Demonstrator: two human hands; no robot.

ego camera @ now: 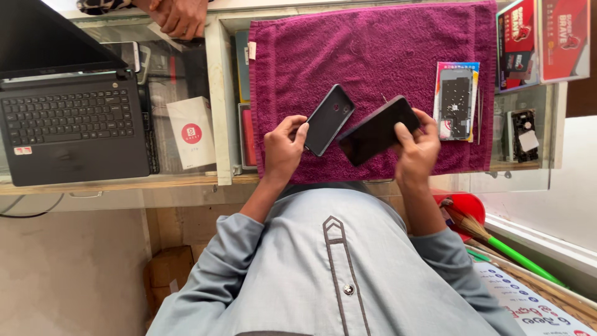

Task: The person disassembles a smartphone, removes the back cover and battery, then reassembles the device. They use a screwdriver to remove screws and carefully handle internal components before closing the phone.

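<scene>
Centrally in the frame, two dark flat phone parts are held above a magenta towel [373, 43] spread on the glass desk [214, 93]. The left hand [283, 146] is closed in a pinch on the lower end of the black back cover [329, 119], thumb and fingers at its edge. This cover's long axis runs from lower left to upper right, with a camera cutout visible near its upper end. The right hand [415, 146] is closed around the black phone body [377, 129], thumb lying across its face. Its long axis also rises toward the upper right, at a flatter angle. The two parts lie just beside each other, near edges almost touching, each nearer its own hand.

Count: two held parts, one towel, one packaged part [457, 99] at centre right of the towel, one laptop [71, 124] at upper left, one white box [193, 132] under the glass. Another person's hand [180, 17] rests at the top edge.
</scene>
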